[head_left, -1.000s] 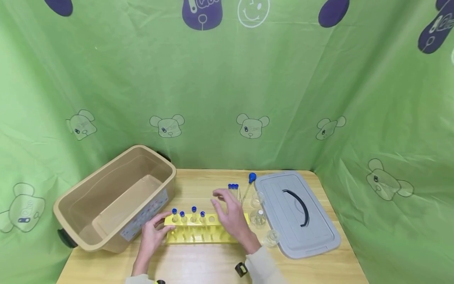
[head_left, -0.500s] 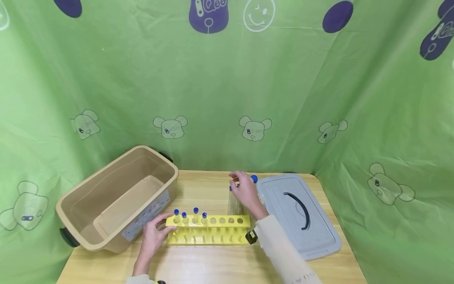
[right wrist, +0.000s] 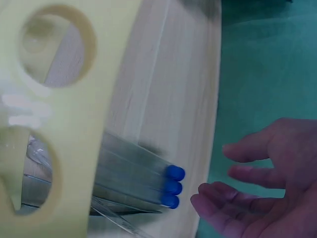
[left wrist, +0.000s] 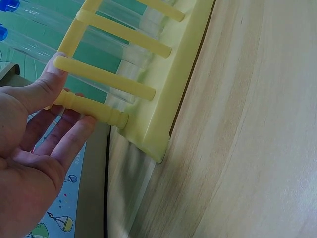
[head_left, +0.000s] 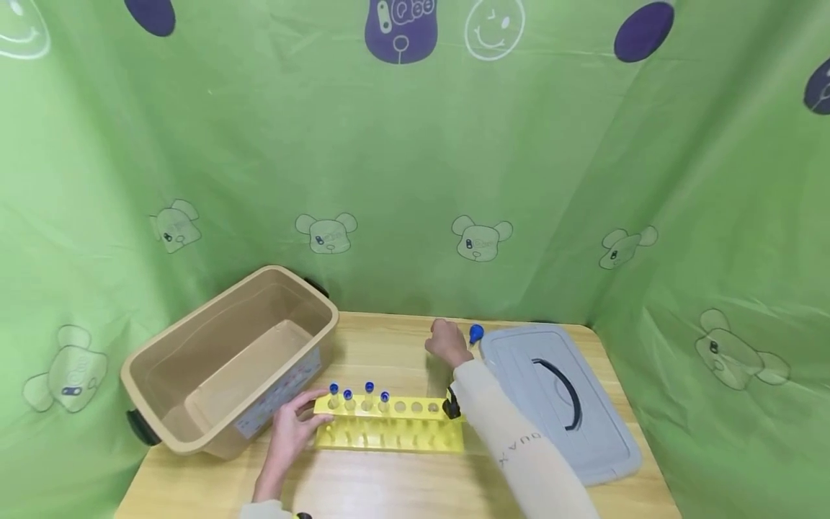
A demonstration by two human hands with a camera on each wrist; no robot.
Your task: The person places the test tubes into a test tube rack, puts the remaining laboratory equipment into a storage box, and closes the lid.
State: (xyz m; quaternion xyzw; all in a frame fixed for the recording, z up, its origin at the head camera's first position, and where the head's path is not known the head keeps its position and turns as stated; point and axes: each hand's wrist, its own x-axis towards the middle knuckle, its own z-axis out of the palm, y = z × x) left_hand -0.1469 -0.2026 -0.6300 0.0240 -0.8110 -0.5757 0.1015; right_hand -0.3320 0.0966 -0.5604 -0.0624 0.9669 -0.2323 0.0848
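Observation:
My left hand point(head_left: 292, 429) grips the left end of a yellow test tube rack point(head_left: 389, 409). In the left wrist view, its thumb lies at the top bar and its fingers go behind the end post point(left wrist: 91, 109). Several test tubes with blue caps point(head_left: 369, 387) stand in the rack's left holes. My right hand point(head_left: 447, 342) is beyond the rack near the back of the table. In the right wrist view, its fingers are loosely bent, with nothing between them. They point at three blue-capped test tubes point(right wrist: 131, 171) lying side by side, a small gap away from the caps point(right wrist: 173, 187).
A brown bin point(head_left: 227, 360) stands at the left. On the right lies a grey lid point(head_left: 519, 353) with a black handle point(head_left: 570, 396). A blue rubber bulb point(head_left: 476, 333) lies beside the lid. Thin pointed tools point(right wrist: 116, 215) lie alongside the loose tubes.
My right hand has moved from above the rack to the back, over by the loose tubes. My left hand stays on the rack. The head view has shifted slightly left.

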